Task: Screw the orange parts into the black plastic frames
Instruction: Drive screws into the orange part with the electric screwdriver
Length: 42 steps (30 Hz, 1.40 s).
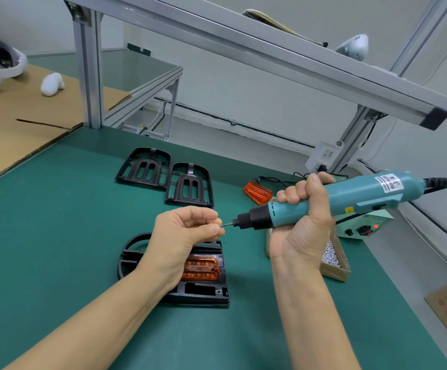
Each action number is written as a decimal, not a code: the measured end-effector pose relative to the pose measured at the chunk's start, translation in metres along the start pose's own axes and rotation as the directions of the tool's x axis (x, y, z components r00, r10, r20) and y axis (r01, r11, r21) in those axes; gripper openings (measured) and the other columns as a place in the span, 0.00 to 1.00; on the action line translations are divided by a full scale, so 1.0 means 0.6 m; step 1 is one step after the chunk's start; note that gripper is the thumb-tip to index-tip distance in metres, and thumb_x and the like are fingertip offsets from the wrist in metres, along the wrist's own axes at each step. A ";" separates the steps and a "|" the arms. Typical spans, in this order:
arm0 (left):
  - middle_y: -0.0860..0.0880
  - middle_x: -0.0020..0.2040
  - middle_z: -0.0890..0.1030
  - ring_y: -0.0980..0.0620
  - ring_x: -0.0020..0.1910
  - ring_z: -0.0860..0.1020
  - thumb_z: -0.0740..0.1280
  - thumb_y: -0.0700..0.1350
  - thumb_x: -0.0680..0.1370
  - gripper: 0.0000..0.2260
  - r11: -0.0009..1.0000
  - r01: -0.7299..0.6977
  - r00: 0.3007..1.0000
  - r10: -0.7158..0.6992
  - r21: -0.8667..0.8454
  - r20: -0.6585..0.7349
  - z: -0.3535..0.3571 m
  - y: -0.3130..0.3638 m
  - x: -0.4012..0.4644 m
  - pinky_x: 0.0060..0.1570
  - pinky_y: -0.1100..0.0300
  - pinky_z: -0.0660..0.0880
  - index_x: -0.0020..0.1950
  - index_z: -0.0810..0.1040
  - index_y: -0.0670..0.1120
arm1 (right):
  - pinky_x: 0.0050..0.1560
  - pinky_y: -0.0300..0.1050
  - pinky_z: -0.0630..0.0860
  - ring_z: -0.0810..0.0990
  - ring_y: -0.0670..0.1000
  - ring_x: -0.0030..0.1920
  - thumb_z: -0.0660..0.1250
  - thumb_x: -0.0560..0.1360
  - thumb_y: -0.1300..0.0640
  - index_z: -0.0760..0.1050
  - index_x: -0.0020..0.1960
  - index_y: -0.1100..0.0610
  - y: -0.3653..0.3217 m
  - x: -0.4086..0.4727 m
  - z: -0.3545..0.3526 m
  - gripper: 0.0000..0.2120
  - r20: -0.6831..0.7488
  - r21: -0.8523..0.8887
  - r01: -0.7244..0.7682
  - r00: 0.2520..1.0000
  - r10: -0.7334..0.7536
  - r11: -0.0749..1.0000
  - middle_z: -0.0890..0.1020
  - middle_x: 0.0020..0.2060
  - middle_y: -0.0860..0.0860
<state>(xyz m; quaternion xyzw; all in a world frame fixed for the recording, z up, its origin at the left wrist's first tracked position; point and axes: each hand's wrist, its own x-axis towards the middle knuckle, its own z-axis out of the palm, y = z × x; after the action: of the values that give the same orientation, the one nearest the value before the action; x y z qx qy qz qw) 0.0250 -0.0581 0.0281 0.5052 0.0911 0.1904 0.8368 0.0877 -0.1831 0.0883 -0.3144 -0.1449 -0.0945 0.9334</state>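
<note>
A black plastic frame (203,291) lies on the green mat below my hands, with an orange part (202,268) seated in it. My right hand (301,222) grips a teal electric screwdriver (350,196), held nearly level with its bit pointing left. My left hand (187,228) pinches something small at the bit's tip; it looks like a screw, mostly hidden by the fingertips. Two empty black frames (143,166) (190,184) lie side by side farther back. A loose orange part (258,192) rests behind the screwdriver's nose.
A cardboard box of silver screws (333,257) sits under my right wrist, beside a power unit (364,227) with a red light. Aluminium posts (88,68) and an overhead bar (270,54) frame the bench. Brown cardboard (11,129) covers the left.
</note>
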 end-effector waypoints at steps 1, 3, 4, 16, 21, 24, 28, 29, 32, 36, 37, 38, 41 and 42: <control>0.43 0.35 0.83 0.47 0.35 0.83 0.70 0.25 0.67 0.09 1.000 -0.010 1.000 0.011 0.013 -0.015 0.000 -0.002 0.000 0.37 0.62 0.80 0.41 0.81 0.37 | 0.32 0.38 0.71 0.68 0.45 0.27 0.64 0.74 0.65 0.71 0.47 0.52 0.002 -0.002 0.001 0.08 0.019 -0.008 0.011 1.000 -0.011 1.000 0.69 0.28 0.46; 0.43 0.35 0.83 0.47 0.35 0.83 0.70 0.25 0.67 0.10 0.999 -0.033 0.999 0.034 0.033 -0.033 0.000 -0.004 0.002 0.37 0.63 0.79 0.41 0.81 0.38 | 0.32 0.38 0.71 0.69 0.45 0.27 0.64 0.73 0.65 0.71 0.47 0.53 0.005 -0.004 0.004 0.08 0.032 -0.025 0.033 0.999 -0.032 0.999 0.69 0.28 0.46; 0.43 0.35 0.83 0.47 0.35 0.83 0.70 0.25 0.67 0.10 0.998 -0.046 0.998 0.047 0.044 -0.035 0.000 -0.003 0.004 0.36 0.63 0.79 0.40 0.81 0.38 | 0.32 0.38 0.71 0.69 0.45 0.26 0.64 0.73 0.65 0.71 0.47 0.53 0.006 -0.004 0.006 0.08 0.021 -0.025 0.040 0.999 -0.039 0.999 0.70 0.28 0.46; 0.44 0.36 0.83 0.50 0.35 0.82 0.71 0.31 0.64 0.08 0.986 0.067 0.998 -0.067 -0.152 0.008 -0.011 0.010 0.011 0.36 0.63 0.79 0.42 0.79 0.39 | 0.34 0.38 0.71 0.69 0.44 0.27 0.63 0.78 0.64 0.70 0.44 0.51 0.012 0.005 0.005 0.09 -0.072 0.068 -0.049 0.996 0.054 0.996 0.70 0.28 0.46; 0.43 0.38 0.84 0.50 0.35 0.83 0.71 0.33 0.61 0.10 0.977 0.088 0.996 -0.088 -0.192 0.009 -0.014 0.012 0.010 0.36 0.63 0.79 0.41 0.80 0.39 | 0.32 0.37 0.72 0.69 0.44 0.26 0.62 0.78 0.65 0.71 0.43 0.51 0.010 0.007 0.007 0.09 -0.063 0.087 -0.056 0.996 0.061 0.995 0.70 0.27 0.46; 0.43 0.38 0.84 0.50 0.35 0.83 0.71 0.33 0.61 0.10 0.986 0.050 0.998 -0.053 -0.159 -0.017 -0.015 0.011 0.011 0.36 0.63 0.79 0.41 0.80 0.40 | 0.32 0.38 0.72 0.69 0.44 0.26 0.62 0.78 0.65 0.71 0.44 0.51 0.012 0.005 0.008 0.10 -0.071 0.081 -0.058 0.995 0.064 0.995 0.70 0.27 0.46; 0.43 0.38 0.84 0.49 0.36 0.83 0.72 0.32 0.63 0.08 0.995 -0.042 0.998 0.038 -0.092 -0.044 -0.012 0.009 0.010 0.38 0.62 0.79 0.37 0.82 0.43 | 0.32 0.37 0.72 0.69 0.44 0.26 0.63 0.77 0.65 0.70 0.43 0.51 0.017 0.005 0.009 0.09 -0.104 0.088 -0.067 0.992 0.076 0.994 0.70 0.27 0.46; 0.43 0.38 0.84 0.49 0.37 0.83 0.72 0.33 0.62 0.08 0.995 -0.055 0.998 0.051 -0.085 -0.043 -0.012 0.008 0.009 0.38 0.62 0.79 0.36 0.83 0.44 | 0.32 0.37 0.71 0.69 0.44 0.26 0.63 0.77 0.65 0.70 0.43 0.51 0.018 0.006 0.009 0.09 -0.115 0.092 -0.066 0.990 0.076 0.994 0.70 0.27 0.46; 0.43 0.38 0.84 0.48 0.37 0.83 0.71 0.31 0.64 0.09 0.996 -0.054 0.998 0.052 -0.067 -0.033 -0.014 0.008 0.013 0.38 0.62 0.79 0.35 0.83 0.44 | 0.31 0.37 0.71 0.69 0.44 0.25 0.62 0.78 0.65 0.70 0.43 0.52 0.020 0.007 0.008 0.10 -0.123 0.095 -0.055 0.990 0.066 0.994 0.70 0.26 0.46; 0.43 0.40 0.84 0.48 0.38 0.83 0.72 0.32 0.65 0.08 0.998 -0.032 0.999 0.034 -0.050 0.036 -0.018 0.009 0.016 0.40 0.61 0.80 0.37 0.82 0.44 | 0.32 0.37 0.72 0.69 0.44 0.26 0.62 0.78 0.65 0.70 0.43 0.52 0.017 0.008 0.006 0.10 -0.101 0.088 -0.066 0.992 0.074 0.994 0.70 0.27 0.46; 0.43 0.40 0.84 0.48 0.39 0.83 0.72 0.34 0.64 0.07 0.998 -0.032 0.998 0.034 -0.051 0.056 -0.019 0.009 0.015 0.41 0.62 0.80 0.37 0.83 0.45 | 0.32 0.37 0.72 0.69 0.44 0.26 0.62 0.78 0.64 0.70 0.43 0.52 0.016 0.008 0.004 0.10 -0.101 0.092 -0.072 0.992 0.081 0.993 0.70 0.27 0.46; 0.43 0.41 0.84 0.48 0.40 0.84 0.72 0.34 0.63 0.08 0.998 -0.032 0.997 0.036 -0.051 0.070 -0.020 0.009 0.015 0.41 0.62 0.80 0.38 0.83 0.45 | 0.32 0.37 0.72 0.69 0.44 0.26 0.62 0.78 0.64 0.70 0.43 0.51 0.015 0.009 0.003 0.10 -0.102 0.099 -0.079 0.991 0.089 0.992 0.70 0.27 0.46; 0.42 0.45 0.85 0.47 0.45 0.84 0.73 0.35 0.62 0.12 0.999 -0.036 0.995 0.038 -0.024 0.088 -0.020 0.009 0.014 0.43 0.63 0.79 0.44 0.82 0.42 | 0.31 0.37 0.72 0.69 0.44 0.26 0.62 0.78 0.64 0.70 0.42 0.52 0.015 0.011 -0.001 0.10 -0.104 0.116 -0.097 0.989 0.109 0.988 0.70 0.27 0.45; 0.43 0.46 0.85 0.47 0.45 0.84 0.73 0.34 0.63 0.13 0.999 -0.039 0.995 0.040 -0.008 0.088 -0.020 0.009 0.014 0.43 0.63 0.79 0.46 0.81 0.41 | 0.31 0.37 0.72 0.69 0.44 0.26 0.62 0.78 0.64 0.70 0.42 0.52 0.015 0.011 -0.001 0.09 -0.102 0.120 -0.099 0.988 0.112 0.988 0.70 0.26 0.45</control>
<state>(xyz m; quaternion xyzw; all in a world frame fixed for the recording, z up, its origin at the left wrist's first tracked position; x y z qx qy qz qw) 0.0271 -0.0426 0.0272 0.5121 0.0434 0.1847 0.8377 0.0965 -0.1772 0.0849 -0.2619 -0.0823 -0.0533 0.9601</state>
